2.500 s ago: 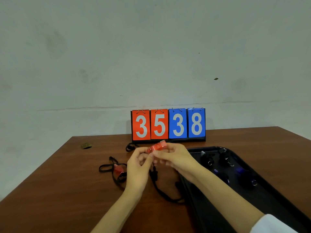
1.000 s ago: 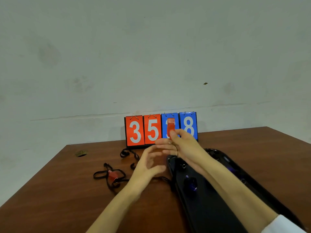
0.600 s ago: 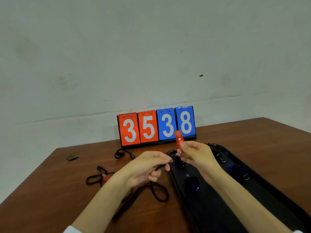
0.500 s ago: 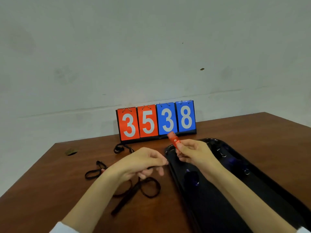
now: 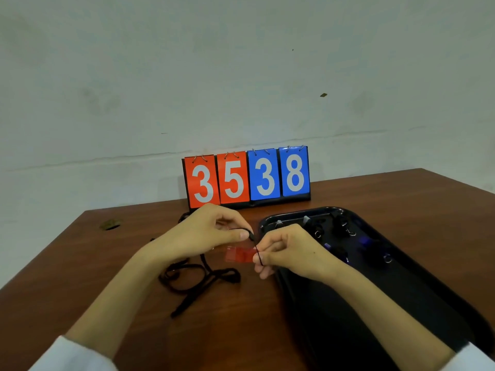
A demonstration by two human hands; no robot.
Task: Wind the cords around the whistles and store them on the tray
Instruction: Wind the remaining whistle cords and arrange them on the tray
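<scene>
While lying mostly loose on the table (image 5: pixel 80 263), waiting for winding: black cord (image 5: pixel 199 277). Beyond, gripping the red whistle (image 5: pixel 238 255) with right hand (image 5: pixel 294 250), pinching cord with left hand (image 5: pixel 203 234) (barely one turn on). Farther, already stored in the tray (image 5: pixel 348 317): several dark whistles (image 5: pixel 341 227).

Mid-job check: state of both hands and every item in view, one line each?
left hand: pinches the black cord.
right hand: grips the red whistle by its end.
red whistle: held level off the table, one cord strand across its end.
black cord: mostly loose, looped on the table.
tray: on the table, holds stored whistles at its far end.
scoreboard: upright, reads 35 38.
</scene>
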